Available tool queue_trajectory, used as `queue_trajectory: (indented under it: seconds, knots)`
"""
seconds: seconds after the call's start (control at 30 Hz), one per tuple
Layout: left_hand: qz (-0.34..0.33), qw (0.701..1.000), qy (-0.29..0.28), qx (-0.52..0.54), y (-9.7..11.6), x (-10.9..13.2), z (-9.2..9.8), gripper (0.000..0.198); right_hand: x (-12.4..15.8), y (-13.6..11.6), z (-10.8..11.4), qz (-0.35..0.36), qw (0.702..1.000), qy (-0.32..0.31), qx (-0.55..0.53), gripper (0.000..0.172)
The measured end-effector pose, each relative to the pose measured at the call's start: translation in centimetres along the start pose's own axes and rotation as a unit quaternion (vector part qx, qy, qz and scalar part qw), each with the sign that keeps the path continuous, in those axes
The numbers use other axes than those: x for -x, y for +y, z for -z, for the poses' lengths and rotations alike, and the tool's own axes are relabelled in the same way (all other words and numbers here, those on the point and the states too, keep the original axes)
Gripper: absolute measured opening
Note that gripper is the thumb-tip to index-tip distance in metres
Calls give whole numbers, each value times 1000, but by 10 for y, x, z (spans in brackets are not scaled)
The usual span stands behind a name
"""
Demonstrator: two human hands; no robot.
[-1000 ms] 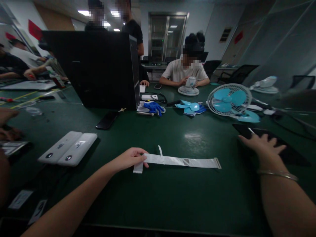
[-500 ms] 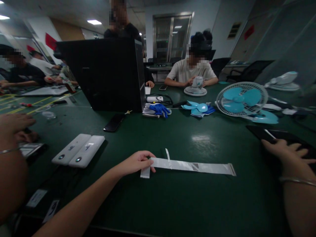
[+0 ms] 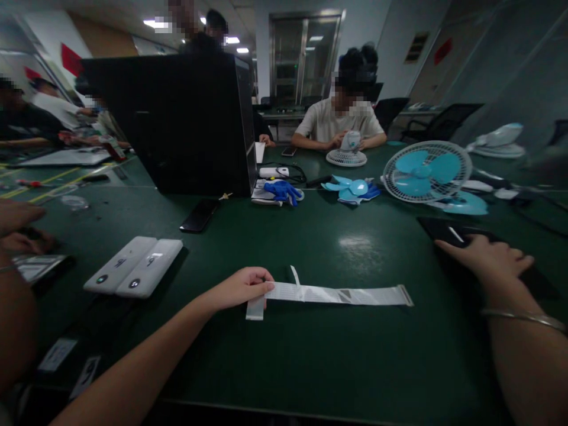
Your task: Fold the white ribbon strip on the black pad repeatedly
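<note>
A long flat white ribbon cable (image 3: 337, 294) lies across the dark green table (image 3: 310, 355) in front of me. My left hand (image 3: 242, 287) pinches its left end, fingers closed on the folded tip. My right hand (image 3: 488, 258) rests with fingers spread flat on a black flat device (image 3: 448, 232) at the right, a bracelet on that wrist.
Two white oblong devices (image 3: 133, 266) lie at the left. A black phone (image 3: 199, 215) and a large black case (image 3: 177, 121) stand beyond. Blue gloves (image 3: 280, 190), loose blue fan blades (image 3: 352, 188) and a caged fan (image 3: 426, 171) are farther back. Another person's hands (image 3: 18, 228) work at far left.
The view has shifted slightly. My left hand keeps hold of the cable end and my right hand stays on the black device.
</note>
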State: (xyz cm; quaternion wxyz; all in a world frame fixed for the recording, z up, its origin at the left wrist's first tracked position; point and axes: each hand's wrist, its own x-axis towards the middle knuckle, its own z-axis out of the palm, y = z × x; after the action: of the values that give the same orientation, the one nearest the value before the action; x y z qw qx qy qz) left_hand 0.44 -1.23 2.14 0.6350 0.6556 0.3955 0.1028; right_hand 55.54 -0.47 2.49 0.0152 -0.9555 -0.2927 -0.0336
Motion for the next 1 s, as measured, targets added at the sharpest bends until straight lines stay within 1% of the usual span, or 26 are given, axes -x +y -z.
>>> queue_trajectory:
  seconds: [0.07, 0.13, 0.2, 0.27, 0.33, 0.4, 0.43, 0.5, 0.57, 0.6, 0.73, 0.8, 0.9, 1.0]
  knots:
    - [-3, 1000, -11, -1, 0, 1, 0, 23, 13, -14, 5, 56, 998, -2, 13, 90]
    - [-16, 999, -32, -6, -1, 2, 1, 21, 29, -32, 8, 130, 991, 8, 21, 90]
    - [-34, 997, -62, -26, -1, 4, 1, 21, 46, -52, 8, 210, 977, 17, 20, 91]
    - [-54, 992, -83, -77, 0, 6, 2, 22, 67, -73, 7, 296, 955, 22, 11, 92]
    - [-74, 983, -90, -143, 2, 8, 1, 23, 89, -91, 7, 396, 918, 32, -8, 93]
    - [-88, 973, -91, -195, 4, 10, 1, 24, 114, -106, 9, 503, 863, 36, -33, 91]
    - [-92, 969, -90, -211, 5, 10, 0, 24, 127, -111, 11, 549, 834, 29, -45, 88]
    - [-96, 965, -85, -230, 7, 11, -1, 25, 153, -117, 18, 616, 785, 1, -67, 83]
    - [-99, 962, -75, -243, 7, 11, -3, 25, 177, -119, 26, 658, 748, -32, -87, 80]
    - [-100, 961, -71, -249, 7, 10, -3, 25, 188, -120, 29, 671, 734, -47, -95, 79]
    - [-113, 954, -58, -271, 5, 9, -4, 26, 219, -120, 38, 705, 694, -91, -113, 74]
    - [-106, 956, -68, -265, 5, 9, -3, 26, 228, -121, 40, 712, 681, -116, -126, 73]
    - [-85, 961, -90, -246, 6, 11, -2, 27, 236, -123, 40, 706, 675, -155, -150, 78]
    - [-104, 956, -89, -261, 9, 12, -3, 24, 242, -124, 40, 711, 660, -179, -163, 79]
